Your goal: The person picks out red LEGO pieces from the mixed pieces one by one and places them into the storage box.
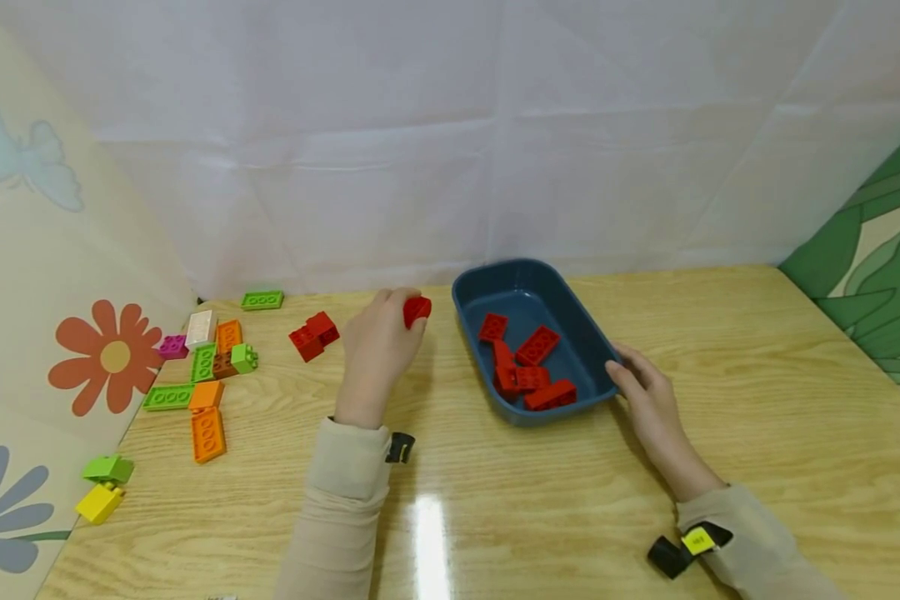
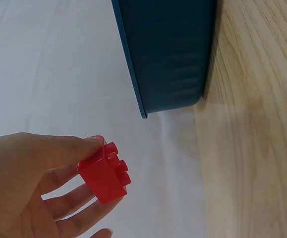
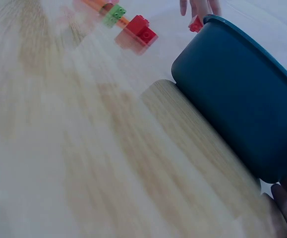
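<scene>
My left hand (image 1: 381,346) pinches a red toy building brick (image 1: 417,311) between thumb and fingers, raised to the left of a dark blue bin (image 1: 570,329). In the left wrist view the brick's studs (image 2: 117,162) point toward the right, and the bin's side shows above it. My right hand (image 1: 645,400) holds the bin at its near right corner, thumb over the rim and fingers along the outside. Several red bricks (image 1: 537,344) lie inside the bin, mostly toward its near end. More red bricks (image 1: 315,336) sit together on the table, left of my left hand.
Green, orange, white, brown and magenta bricks (image 1: 204,362) lie in a loose group at the table's left. A light green brick (image 1: 108,468) and a yellow brick (image 1: 101,502) are nearer the left edge. A white cloth (image 1: 345,167) hangs behind the wooden table (image 1: 532,508).
</scene>
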### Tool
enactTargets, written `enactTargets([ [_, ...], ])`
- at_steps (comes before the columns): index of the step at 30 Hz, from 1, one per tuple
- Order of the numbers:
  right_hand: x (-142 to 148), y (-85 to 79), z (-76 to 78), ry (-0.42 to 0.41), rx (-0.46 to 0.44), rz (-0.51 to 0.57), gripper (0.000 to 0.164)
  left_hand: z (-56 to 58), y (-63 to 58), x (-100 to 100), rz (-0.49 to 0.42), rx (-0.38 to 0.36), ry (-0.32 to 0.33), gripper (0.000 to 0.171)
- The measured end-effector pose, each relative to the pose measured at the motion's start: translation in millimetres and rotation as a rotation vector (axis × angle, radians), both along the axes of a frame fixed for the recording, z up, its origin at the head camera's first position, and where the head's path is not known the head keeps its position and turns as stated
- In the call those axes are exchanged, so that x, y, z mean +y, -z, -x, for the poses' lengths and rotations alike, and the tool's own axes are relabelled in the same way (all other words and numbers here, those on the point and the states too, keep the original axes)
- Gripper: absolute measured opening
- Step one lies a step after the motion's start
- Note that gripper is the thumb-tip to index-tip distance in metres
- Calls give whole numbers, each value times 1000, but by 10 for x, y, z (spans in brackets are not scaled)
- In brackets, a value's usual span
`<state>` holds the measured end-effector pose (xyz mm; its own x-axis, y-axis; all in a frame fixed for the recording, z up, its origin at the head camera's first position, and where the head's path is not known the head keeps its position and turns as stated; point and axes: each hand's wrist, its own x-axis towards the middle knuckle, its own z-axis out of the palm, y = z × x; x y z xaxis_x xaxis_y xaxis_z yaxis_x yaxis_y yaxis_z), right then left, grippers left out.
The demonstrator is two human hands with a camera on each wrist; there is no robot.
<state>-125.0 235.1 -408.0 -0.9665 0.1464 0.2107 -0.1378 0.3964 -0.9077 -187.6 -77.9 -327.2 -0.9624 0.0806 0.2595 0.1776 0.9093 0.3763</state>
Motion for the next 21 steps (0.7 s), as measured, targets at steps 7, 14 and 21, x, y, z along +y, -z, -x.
enactTargets([
  [7,1,2,-1,-9,6,23,49,-54,-70,66,-9,14,35,39],
  [14,-2,2,-3,4,-1,-1,49,-121,-129,165,4,65,101,38],
  [21,-5,-3,-11,-1,-5,-1,50,-176,-106,360,80,107,171,39],
])
